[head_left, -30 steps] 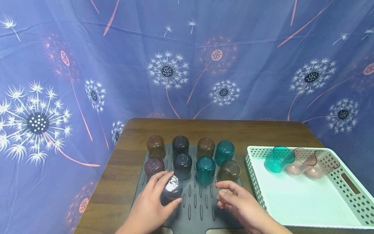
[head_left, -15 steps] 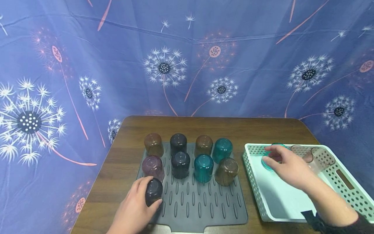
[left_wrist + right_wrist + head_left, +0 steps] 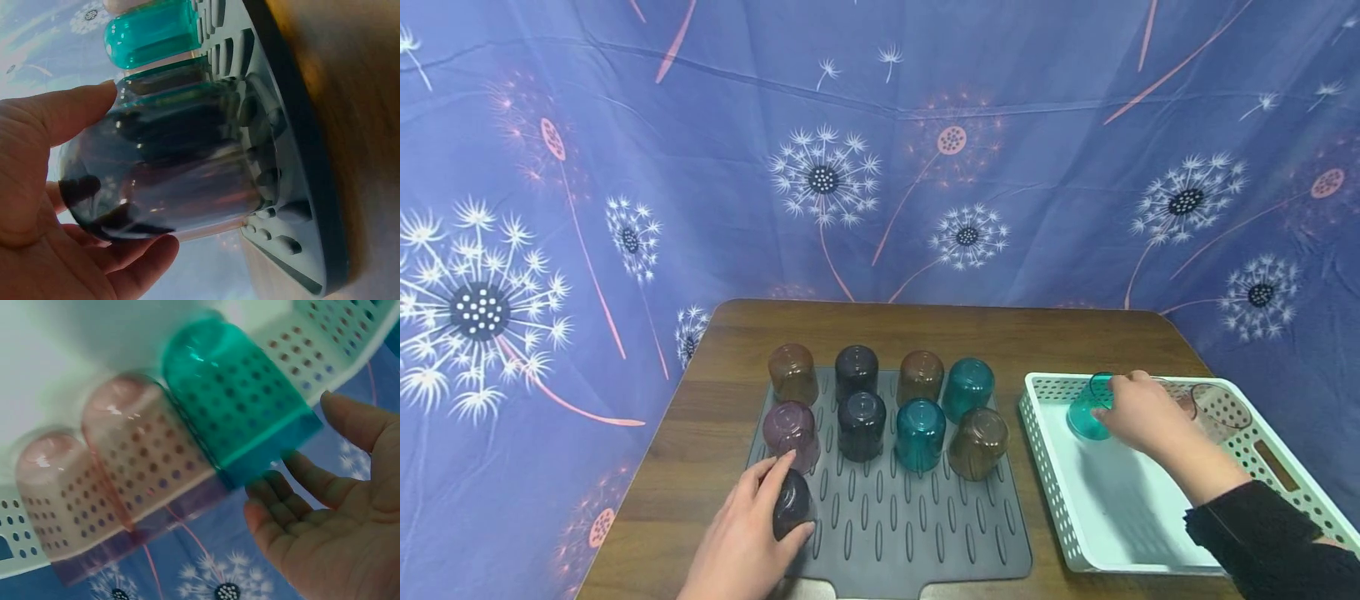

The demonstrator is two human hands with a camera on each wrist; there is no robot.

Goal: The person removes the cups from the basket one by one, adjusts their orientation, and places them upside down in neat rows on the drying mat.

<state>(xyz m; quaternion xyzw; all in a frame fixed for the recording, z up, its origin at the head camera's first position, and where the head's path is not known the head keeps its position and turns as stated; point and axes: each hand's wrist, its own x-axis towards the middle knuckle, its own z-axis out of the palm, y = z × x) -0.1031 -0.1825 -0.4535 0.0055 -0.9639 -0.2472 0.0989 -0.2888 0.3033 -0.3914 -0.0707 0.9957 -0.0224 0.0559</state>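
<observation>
My left hand (image 3: 745,533) grips a dark smoky cup (image 3: 793,507) at the near left corner of the grey drying mat (image 3: 917,542). That cup is upside down, its rim down at the mat's ridges in the left wrist view. Over the white basket (image 3: 1051,487), my right hand (image 3: 1153,421) is at a teal cup (image 3: 1084,418) standing upright. In the right wrist view, thumb and fingers are spread just beyond the rim of the teal cup (image 3: 234,394). Two pinkish clear cups (image 3: 150,444) stand beside it, partly hidden by my hand in the head view.
Two rows of upturned cups fill the mat's far half, including a purple cup (image 3: 792,429) close beyond my left hand, a teal cup (image 3: 920,433) and a brown cup (image 3: 979,442). A wooden table (image 3: 677,475) lies beneath, with a blue dandelion-print cloth (image 3: 722,183) behind.
My left hand has moved the dark cup left and down to the mat's near corner. My right hand has gone from over the mat to the teal cup in the basket.
</observation>
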